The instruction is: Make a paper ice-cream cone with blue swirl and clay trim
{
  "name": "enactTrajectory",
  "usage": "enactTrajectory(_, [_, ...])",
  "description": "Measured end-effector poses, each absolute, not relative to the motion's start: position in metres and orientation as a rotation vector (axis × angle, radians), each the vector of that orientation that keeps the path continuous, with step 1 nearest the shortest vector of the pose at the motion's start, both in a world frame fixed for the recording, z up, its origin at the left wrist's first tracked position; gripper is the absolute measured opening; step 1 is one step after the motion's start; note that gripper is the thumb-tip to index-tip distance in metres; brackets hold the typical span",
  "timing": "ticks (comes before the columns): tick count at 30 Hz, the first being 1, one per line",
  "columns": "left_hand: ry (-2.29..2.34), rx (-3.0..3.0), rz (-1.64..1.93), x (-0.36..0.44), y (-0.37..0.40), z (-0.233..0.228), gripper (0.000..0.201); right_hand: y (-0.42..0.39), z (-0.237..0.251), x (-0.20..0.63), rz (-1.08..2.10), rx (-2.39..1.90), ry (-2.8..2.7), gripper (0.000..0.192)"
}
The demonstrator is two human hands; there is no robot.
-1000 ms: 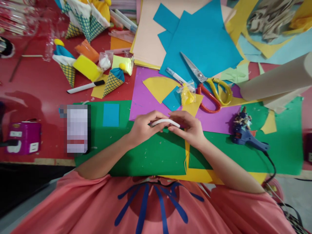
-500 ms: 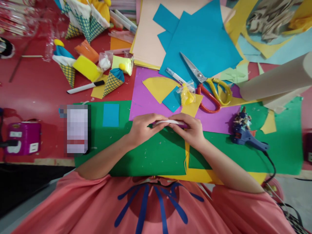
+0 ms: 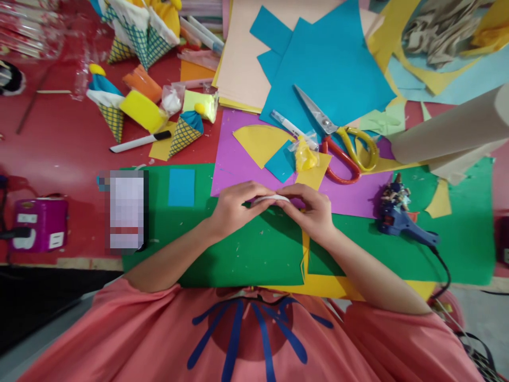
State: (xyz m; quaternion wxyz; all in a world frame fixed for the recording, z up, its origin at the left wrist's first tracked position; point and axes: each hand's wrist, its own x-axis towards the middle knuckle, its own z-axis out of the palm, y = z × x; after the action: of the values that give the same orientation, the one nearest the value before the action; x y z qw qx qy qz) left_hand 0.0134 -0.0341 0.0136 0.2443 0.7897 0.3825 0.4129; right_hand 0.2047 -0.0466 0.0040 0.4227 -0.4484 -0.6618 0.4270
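Note:
A thin strip of white clay point(image 3: 274, 198) spans the gap between my hands, low over the green sheet point(image 3: 246, 254). My left hand point(image 3: 234, 209) pinches one end between thumb and fingers. At the other end, the thumb and fingers of my right hand point(image 3: 314, 209) are closed on it. Part of the strip is hidden by the fingers. Small cones with a yellow grid pattern, such as the one with a blue top point(image 3: 186, 135), lie beyond my left hand. A yellow paper fan shape point(image 3: 260, 142) rests on the purple sheet point(image 3: 234, 178) ahead.
Scissors point(image 3: 328, 127) lie open past my right hand. A blue glue gun point(image 3: 401, 220) with a cord is at right, below a pale roll point(image 3: 449, 127). Yellow clay point(image 3: 143, 111), a marker point(image 3: 139, 142) and a blurred-out box shape point(image 3: 126, 209) are at left.
My right hand's fingers have moved slightly left along the white strip, and less of it shows on that side. The things on the table have stayed put.

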Motion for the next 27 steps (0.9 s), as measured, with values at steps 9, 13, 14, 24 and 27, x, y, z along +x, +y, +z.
enactTrajectory(9, [1.139, 2.04, 1.056, 0.0131, -0.035, 0.0098, 0.013, -0.0447, 0.0025, 0.2072, 1.061, -1.143, -1.594, 0.016])
enactTrajectory(13, [1.111, 2.133, 1.058, 0.0129, -0.0334, 0.0116, 0.012, -0.0428, 0.0025, 0.2069, 1.033, -1.13, -1.681, 0.012])
enactTrajectory(14, [1.122, 2.129, 1.055, 0.0131, -0.0334, 0.0121, 0.013, -0.0428, 0.0024, 0.2068, 1.017, -1.134, -1.684, 0.01])
enactTrajectory(24, [1.075, 2.116, 1.074, 0.0137, -0.0322, 0.0108, 0.009, -0.0465, 0.0046, 0.2031, 1.134, -1.196, -1.623, 0.023])
enactTrajectory(27, [1.127, 2.024, 1.016, 0.0119, -0.0336, 0.0103, 0.017, -0.0466, 0.0061, 0.203, 1.105, -1.228, -1.621, 0.014])
